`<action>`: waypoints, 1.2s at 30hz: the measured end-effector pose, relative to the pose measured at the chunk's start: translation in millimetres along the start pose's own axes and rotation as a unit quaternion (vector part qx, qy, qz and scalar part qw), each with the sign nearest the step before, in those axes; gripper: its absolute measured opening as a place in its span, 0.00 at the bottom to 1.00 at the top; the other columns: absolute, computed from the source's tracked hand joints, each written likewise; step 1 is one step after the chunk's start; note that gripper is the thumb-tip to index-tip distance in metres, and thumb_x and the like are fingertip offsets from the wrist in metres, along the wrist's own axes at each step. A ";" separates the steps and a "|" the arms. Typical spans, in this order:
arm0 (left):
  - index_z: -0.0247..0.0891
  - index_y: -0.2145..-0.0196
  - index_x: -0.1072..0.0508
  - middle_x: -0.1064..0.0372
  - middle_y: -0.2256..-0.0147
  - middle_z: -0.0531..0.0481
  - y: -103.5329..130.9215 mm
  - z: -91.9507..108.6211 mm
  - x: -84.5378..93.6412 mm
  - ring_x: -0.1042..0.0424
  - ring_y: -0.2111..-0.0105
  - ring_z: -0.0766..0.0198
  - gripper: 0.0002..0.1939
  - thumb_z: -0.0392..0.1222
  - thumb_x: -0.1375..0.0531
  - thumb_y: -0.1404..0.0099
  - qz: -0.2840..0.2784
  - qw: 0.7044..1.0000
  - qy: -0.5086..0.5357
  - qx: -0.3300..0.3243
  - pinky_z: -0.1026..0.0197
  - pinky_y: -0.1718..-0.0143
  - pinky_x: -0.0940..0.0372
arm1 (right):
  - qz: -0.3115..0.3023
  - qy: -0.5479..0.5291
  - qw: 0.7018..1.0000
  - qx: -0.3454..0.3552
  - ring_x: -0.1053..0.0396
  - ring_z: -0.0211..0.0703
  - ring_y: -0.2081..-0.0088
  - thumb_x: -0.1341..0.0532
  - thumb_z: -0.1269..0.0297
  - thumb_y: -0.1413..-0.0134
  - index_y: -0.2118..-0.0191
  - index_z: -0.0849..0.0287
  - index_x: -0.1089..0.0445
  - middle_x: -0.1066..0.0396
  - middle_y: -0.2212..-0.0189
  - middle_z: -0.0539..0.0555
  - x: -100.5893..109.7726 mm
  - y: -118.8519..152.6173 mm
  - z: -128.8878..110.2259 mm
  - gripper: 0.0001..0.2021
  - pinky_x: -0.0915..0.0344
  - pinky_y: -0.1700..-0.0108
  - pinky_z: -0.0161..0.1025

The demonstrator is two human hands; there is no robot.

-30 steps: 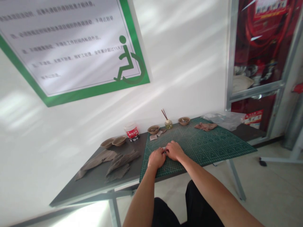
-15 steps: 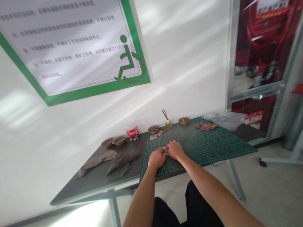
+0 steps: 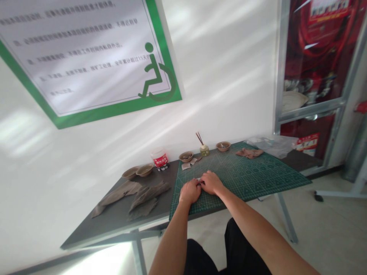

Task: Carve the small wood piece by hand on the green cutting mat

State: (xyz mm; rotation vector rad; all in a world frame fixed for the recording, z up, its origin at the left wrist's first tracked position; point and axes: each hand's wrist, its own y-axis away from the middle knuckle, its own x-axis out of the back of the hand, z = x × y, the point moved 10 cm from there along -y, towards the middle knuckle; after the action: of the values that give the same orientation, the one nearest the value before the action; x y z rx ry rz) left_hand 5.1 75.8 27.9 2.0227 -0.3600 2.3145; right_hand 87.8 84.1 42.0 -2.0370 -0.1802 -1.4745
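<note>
Close together on the green cutting mat [image 3: 246,175] are my left hand [image 3: 190,191] and my right hand [image 3: 211,182], their fingers bent and nearly meeting. Between the fingertips shows the edge of a small pale piece [image 3: 198,179]; the hands cover most of it, so its kind is unclear. Both hands appear closed on it. Just beyond them lie small pale squares [image 3: 186,165], beside a brown bowl [image 3: 186,156] with small bits in it.
A reed diffuser [image 3: 204,149], another bowl [image 3: 223,146] and a crumpled brown cloth [image 3: 249,153] stand or lie toward the back. Left are driftwood pieces [image 3: 149,196], two bowls [image 3: 145,170] and a red-labelled tub [image 3: 160,158]. Plastic bags [image 3: 276,145] lie at right.
My right hand has moved slightly left and closer to my left hand, so less of the pale piece shows. My left hand stays in place.
</note>
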 end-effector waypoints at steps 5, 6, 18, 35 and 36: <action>0.48 0.48 0.33 0.38 0.45 0.53 -3.0 -0.5 -3.4 0.41 0.44 0.61 0.21 0.43 0.52 0.37 0.007 1.000 -0.001 -0.020 0.59 0.45 0.45 | 0.002 -0.002 1.000 -0.015 0.40 0.46 0.56 0.46 0.64 0.46 0.65 0.59 0.29 0.30 0.63 0.56 0.3 2.2 1.8 0.10 0.47 0.56 0.39; 0.48 0.48 0.33 0.38 0.45 0.53 -3.7 -1.3 -4.3 0.41 0.44 0.61 0.20 0.44 0.52 0.37 0.009 1.000 -0.003 -0.022 0.59 0.45 0.45 | 0.006 -0.002 1.000 -0.023 0.40 0.46 0.56 0.47 0.64 0.46 0.65 0.59 0.29 0.30 0.63 0.56 0.9 2.6 3.3 0.10 0.47 0.56 0.39; 0.47 0.50 0.32 0.37 0.45 0.52 -5.4 -4.1 -7.0 0.39 0.46 0.60 0.20 0.42 0.52 0.37 0.013 1.000 -0.018 -0.021 0.60 0.46 0.44 | -0.007 0.028 0.998 -0.061 0.41 0.47 0.54 0.53 0.65 0.40 0.64 0.59 0.28 0.31 0.60 0.58 1.3 -1.5 10.1 0.16 0.46 0.57 0.40; 0.47 0.48 0.33 0.37 0.45 0.52 -5.5 -3.5 -6.4 0.40 0.45 0.61 0.21 0.42 0.52 0.37 0.016 0.999 -0.012 -0.029 0.59 0.45 0.44 | -0.012 0.017 1.000 -0.012 0.41 0.46 0.55 0.50 0.63 0.42 0.63 0.55 0.27 0.30 0.62 0.55 3.1 -0.2 1.1 0.14 0.46 0.56 0.39; 0.47 0.47 0.33 0.37 0.45 0.52 -5.1 -3.1 -6.0 0.40 0.45 0.61 0.21 0.42 0.52 0.37 0.014 0.999 -0.010 -0.028 0.59 0.45 0.45 | -0.012 0.016 1.000 -0.011 0.41 0.46 0.55 0.50 0.63 0.42 0.63 0.55 0.27 0.30 0.62 0.55 3.4 0.1 0.9 0.14 0.46 0.56 0.39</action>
State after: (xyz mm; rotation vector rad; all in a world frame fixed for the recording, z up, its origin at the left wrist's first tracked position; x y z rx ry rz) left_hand 3.9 82.1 22.3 2.0285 -0.4526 2.2749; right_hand 89.9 83.7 44.8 -2.0336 -0.1752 -1.5298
